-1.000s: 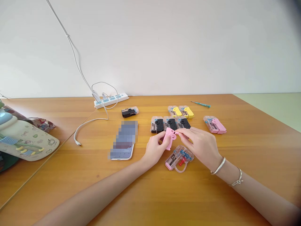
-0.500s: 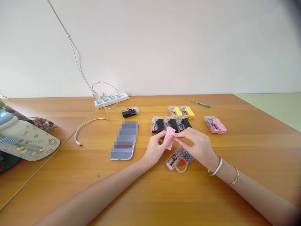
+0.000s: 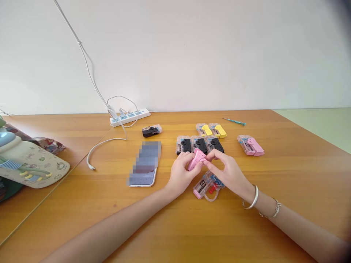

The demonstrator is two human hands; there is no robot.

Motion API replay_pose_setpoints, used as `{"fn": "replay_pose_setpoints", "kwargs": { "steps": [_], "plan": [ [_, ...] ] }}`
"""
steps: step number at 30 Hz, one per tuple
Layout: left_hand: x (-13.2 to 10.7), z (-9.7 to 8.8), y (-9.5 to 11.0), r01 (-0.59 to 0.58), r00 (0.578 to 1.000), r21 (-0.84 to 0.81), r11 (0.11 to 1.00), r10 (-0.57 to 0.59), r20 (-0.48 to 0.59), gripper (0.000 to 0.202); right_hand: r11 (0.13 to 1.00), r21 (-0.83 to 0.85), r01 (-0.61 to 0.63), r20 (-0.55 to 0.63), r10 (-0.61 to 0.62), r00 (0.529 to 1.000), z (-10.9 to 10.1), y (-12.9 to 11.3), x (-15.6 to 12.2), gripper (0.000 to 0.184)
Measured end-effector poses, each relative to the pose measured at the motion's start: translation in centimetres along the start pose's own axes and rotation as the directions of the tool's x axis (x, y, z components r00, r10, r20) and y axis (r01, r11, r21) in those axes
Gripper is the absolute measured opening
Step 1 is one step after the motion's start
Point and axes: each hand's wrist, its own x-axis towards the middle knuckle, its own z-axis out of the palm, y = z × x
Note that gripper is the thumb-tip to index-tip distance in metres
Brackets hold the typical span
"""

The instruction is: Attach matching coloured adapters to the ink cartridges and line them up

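Observation:
Between my hands, above the table, is a pink plastic water-gun handle (image 3: 196, 159). My left hand (image 3: 181, 171) is closed around its left side, thumb in front. With thumb and index finger, my right hand (image 3: 229, 171) pinches the same piece at its right edge; the fingertips hide part of it. Just below lies a clear mini water gun (image 3: 207, 185) with a pink end, a red trigger and blue inner parts, partly under my right hand. Behind my hands several clear water guns with black handles (image 3: 199, 145) lie side by side.
Two yellow-handled water guns (image 3: 211, 130) lie farther back, a pink-handled one (image 3: 250, 145) to the right, a black-handled one (image 3: 152, 130) to the left. A teal screwdriver (image 3: 234, 121), phone (image 3: 144, 164), power strip (image 3: 129, 117), white cable (image 3: 92, 157) and patterned bottle (image 3: 35, 159) are also around.
The pink handle has turned in my fingers and now shows a different, more rounded face. Both hands stay in almost the same place.

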Motion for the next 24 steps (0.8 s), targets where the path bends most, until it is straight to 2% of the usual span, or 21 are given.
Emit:
{"fn": "replay_pose_setpoints", "kwargs": {
  "steps": [7,8,10,13,17,20,22,24],
  "plan": [
    [0.0,0.0,0.3,-0.044,0.999,0.097,0.994,0.045,-0.010,0.029,0.999,0.051,-0.016,-0.013,0.017,1.000,0.0,0.4,0.2,0.010],
    [-0.1,0.0,0.3,-0.051,0.999,0.115,0.992,0.051,0.000,0.028,0.997,0.069,-0.028,-0.009,0.029,1.000,0.0,0.5,0.2,0.014],
    [-0.2,0.1,0.5,-0.061,0.998,0.146,0.987,0.056,0.039,0.023,0.991,0.124,-0.053,0.035,0.049,0.998,-0.2,0.7,0.4,0.024],
    [-0.5,0.0,0.9,-0.037,0.997,0.091,0.995,0.030,0.076,0.010,0.957,0.259,-0.130,0.120,0.101,0.988,-0.6,0.9,0.7,0.025],
    [-0.6,-0.1,1.1,-0.012,0.993,-0.038,0.999,0.016,0.120,0.036,0.817,0.525,-0.239,0.043,0.254,0.966,-1.3,1.4,1.3,0.025],
    [-0.8,0.2,0.6,-0.079,0.970,0.078,0.994,0.059,0.236,0.046,0.715,0.657,-0.239,-0.013,0.328,0.945,-1.7,2.4,1.8,0.026],
    [-0.9,0.5,0.2,-0.138,0.944,0.157,0.978,0.082,0.318,0.048,0.696,0.681,-0.228,-0.030,0.337,0.941,-1.9,3.1,1.9,0.025],
    [-1.1,0.6,0.1,-0.176,0.929,0.182,0.967,0.101,0.357,0.045,0.711,0.666,-0.226,-0.024,0.322,0.946,-1.9,3.4,2.0,0.023]
  ]
}}
